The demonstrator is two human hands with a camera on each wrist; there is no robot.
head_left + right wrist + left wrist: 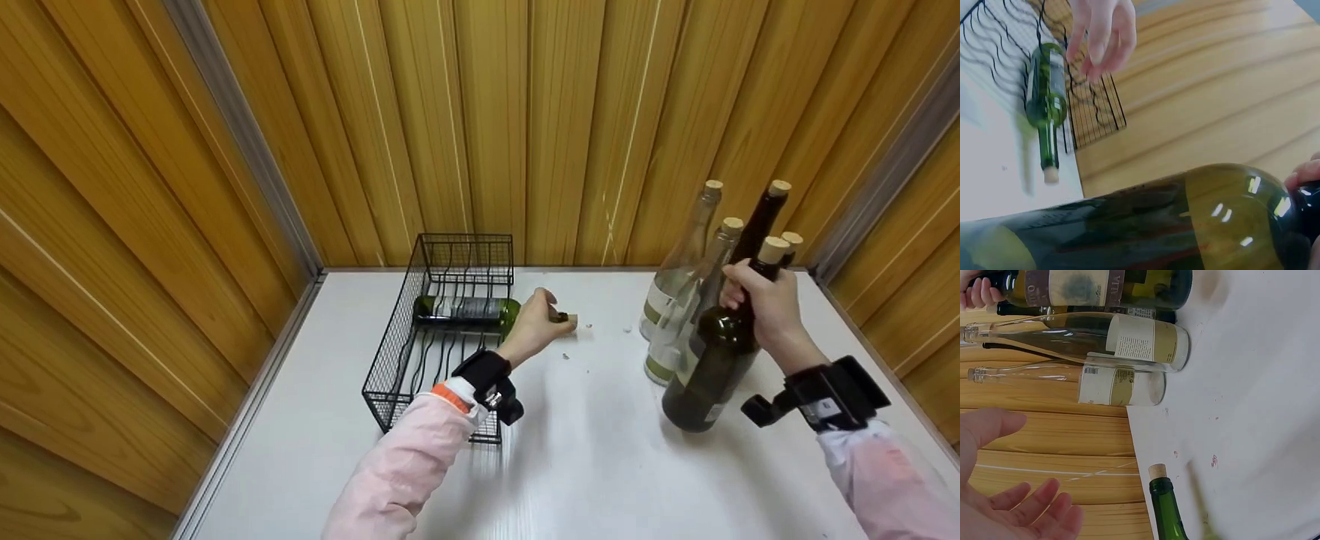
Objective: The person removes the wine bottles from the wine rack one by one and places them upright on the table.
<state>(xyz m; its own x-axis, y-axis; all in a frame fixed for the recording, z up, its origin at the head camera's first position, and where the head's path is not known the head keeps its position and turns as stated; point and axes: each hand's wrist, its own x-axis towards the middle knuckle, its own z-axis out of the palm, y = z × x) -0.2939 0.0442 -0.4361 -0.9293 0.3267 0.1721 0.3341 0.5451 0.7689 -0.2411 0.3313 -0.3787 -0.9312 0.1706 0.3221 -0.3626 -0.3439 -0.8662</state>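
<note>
A green wine bottle [465,313] with a cork lies on its side in a black wire rack [375,397], its neck reaching past the rack's edge. Over that neck is my left hand [534,322], fingers spread and holding nothing, as the left wrist view shows. My right hand [772,304] grips a dark corked wine bottle [716,360] round its neck. That bottle leans, cork up and to the right, and its base stands off from its shadow in the left wrist view. Its label [1081,287] shows there too.
Behind the held bottle stand two clear corked bottles [660,300] with pale labels and another dark bottle [761,217]. One more cork [791,238] shows beside them. Small crumbs [565,356] lie on the white table [585,465]. Wood-patterned walls [562,135] enclose the back and sides.
</note>
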